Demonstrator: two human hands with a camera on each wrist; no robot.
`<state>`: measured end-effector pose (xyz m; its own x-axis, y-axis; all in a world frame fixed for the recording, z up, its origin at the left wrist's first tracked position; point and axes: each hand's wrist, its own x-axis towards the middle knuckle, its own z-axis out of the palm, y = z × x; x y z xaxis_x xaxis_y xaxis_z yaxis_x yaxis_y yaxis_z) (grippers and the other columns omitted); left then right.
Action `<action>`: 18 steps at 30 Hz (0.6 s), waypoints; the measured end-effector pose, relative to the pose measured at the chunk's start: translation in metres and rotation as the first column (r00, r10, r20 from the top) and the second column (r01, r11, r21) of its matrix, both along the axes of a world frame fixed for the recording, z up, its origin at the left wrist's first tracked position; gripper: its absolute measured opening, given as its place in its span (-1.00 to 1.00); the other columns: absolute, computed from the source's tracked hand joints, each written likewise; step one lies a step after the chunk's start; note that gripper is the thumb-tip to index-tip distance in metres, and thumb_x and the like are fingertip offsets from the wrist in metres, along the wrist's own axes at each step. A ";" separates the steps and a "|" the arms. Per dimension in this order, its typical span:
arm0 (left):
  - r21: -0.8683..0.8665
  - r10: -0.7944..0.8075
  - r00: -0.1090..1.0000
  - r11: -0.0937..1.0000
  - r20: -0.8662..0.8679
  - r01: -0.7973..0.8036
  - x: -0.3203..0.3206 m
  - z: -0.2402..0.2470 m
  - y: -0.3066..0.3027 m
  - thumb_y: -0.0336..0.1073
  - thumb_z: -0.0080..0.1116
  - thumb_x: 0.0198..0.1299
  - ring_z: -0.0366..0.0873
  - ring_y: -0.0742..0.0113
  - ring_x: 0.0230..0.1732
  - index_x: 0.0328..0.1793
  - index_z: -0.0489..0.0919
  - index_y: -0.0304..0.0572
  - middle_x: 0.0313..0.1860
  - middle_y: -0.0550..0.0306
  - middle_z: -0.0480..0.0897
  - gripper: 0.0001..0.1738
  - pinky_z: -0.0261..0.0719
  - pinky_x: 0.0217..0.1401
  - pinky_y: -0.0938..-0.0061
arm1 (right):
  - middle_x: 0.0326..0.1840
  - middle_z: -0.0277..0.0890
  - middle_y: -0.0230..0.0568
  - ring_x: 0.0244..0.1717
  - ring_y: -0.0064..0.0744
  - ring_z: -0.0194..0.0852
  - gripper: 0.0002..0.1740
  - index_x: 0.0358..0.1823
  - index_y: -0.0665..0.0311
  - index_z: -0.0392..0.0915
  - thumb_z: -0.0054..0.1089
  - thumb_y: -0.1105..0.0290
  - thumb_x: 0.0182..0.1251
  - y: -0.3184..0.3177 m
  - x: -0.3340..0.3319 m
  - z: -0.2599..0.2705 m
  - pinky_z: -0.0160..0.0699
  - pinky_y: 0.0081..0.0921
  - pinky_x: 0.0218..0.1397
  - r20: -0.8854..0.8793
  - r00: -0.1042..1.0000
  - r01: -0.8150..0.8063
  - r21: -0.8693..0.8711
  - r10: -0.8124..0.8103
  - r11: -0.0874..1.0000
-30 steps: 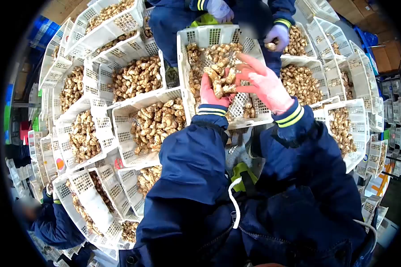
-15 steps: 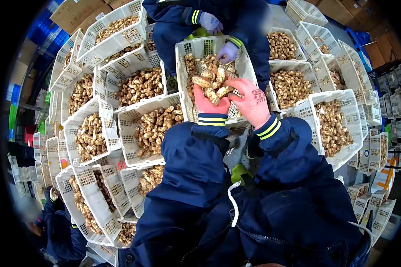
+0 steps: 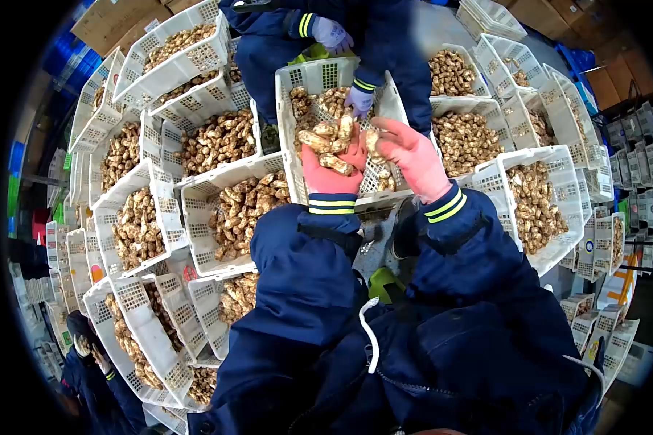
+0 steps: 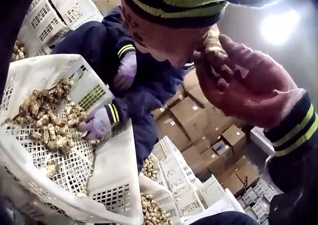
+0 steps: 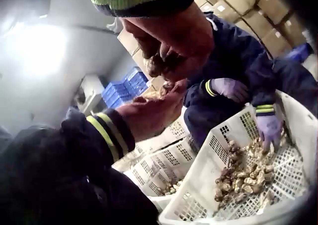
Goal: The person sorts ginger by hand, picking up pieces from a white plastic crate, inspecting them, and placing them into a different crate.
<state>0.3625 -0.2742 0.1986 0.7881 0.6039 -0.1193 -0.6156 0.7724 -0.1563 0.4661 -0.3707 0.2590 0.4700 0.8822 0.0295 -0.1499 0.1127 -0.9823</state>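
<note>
Several pale brown, knobbly root-like pieces [image 3: 326, 138] lie in my pink-gloved left hand [image 3: 332, 171], its fingers curled up beside them, above a white perforated crate [image 3: 286, 130]. Just to the right, my pink-gloved right hand [image 3: 419, 165] pinches one piece [image 3: 374, 147] between thumb and fingers. The left wrist view shows my left hand [image 4: 166, 38] at the top and my right hand [image 4: 248, 86] facing it. In the right wrist view a piece [image 5: 155, 66] sits at the fingertips of my right hand [image 5: 179, 41], just above my left hand [image 5: 151, 116].
Across the crate sits a person whose purple-gloved hand [image 3: 359, 101] reaches into it. Crates of similar pieces stand close on the left [image 3: 189, 217] and right [image 3: 511, 217]. Cardboard boxes [image 3: 120, 22] are at the back; another person [image 3: 98, 384] is at the lower left.
My right hand has drawn slightly away from my left, with one piece pinched in it. The left hand's pieces have shifted. The purple-gloved hand has moved a little toward my hands.
</note>
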 end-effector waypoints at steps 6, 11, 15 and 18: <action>0.035 0.090 0.988 0.996 -0.124 -0.087 0.006 0.005 -0.004 0.11 -0.11 0.21 0.28 -0.03 0.24 0.26 0.30 -0.11 0.22 -0.03 0.35 -0.39 0.29 0.25 0.03 | 0.10 0.33 -0.10 0.14 -0.30 0.31 -0.31 0.35 0.38 -0.02 0.07 0.38 0.25 -0.014 0.017 0.005 0.20 -0.29 0.28 -0.369 0.906 -0.164 0.143 0.207 0.976; 0.000 0.064 0.992 0.998 -0.110 -0.065 0.006 -0.003 -0.002 0.13 -0.07 0.18 0.32 -0.04 0.19 0.24 0.32 -0.11 0.18 -0.05 0.38 -0.38 0.28 0.26 0.03 | -0.08 0.45 -0.03 0.03 -0.28 0.39 -0.46 0.23 0.48 0.17 0.02 0.49 0.21 -0.016 0.019 0.002 0.26 -0.35 0.19 -0.299 0.916 -0.229 0.158 0.267 0.961; -0.057 0.104 0.992 0.992 -0.075 -0.109 0.007 -0.004 -0.004 0.11 -0.04 0.17 0.30 -0.09 0.21 0.18 0.35 -0.21 0.18 -0.14 0.37 -0.39 0.25 0.28 -0.04 | -0.14 0.51 -0.11 -0.09 -0.40 0.48 -0.54 0.15 0.47 0.31 -0.05 0.64 0.16 -0.029 0.019 0.017 0.43 -0.48 0.04 -0.326 0.929 -0.164 0.060 0.175 0.985; -0.089 0.116 0.989 0.988 -0.097 -0.124 0.008 -0.001 -0.002 0.09 -0.02 0.17 0.25 -0.10 0.25 0.21 0.32 -0.22 0.20 -0.16 0.35 -0.37 0.22 0.30 -0.06 | -0.16 0.52 -0.08 -0.15 -0.35 0.50 -0.59 0.09 0.45 0.37 -0.03 0.58 0.15 -0.042 0.051 0.010 0.45 -0.50 -0.01 -0.136 0.983 0.126 0.017 -0.123 0.992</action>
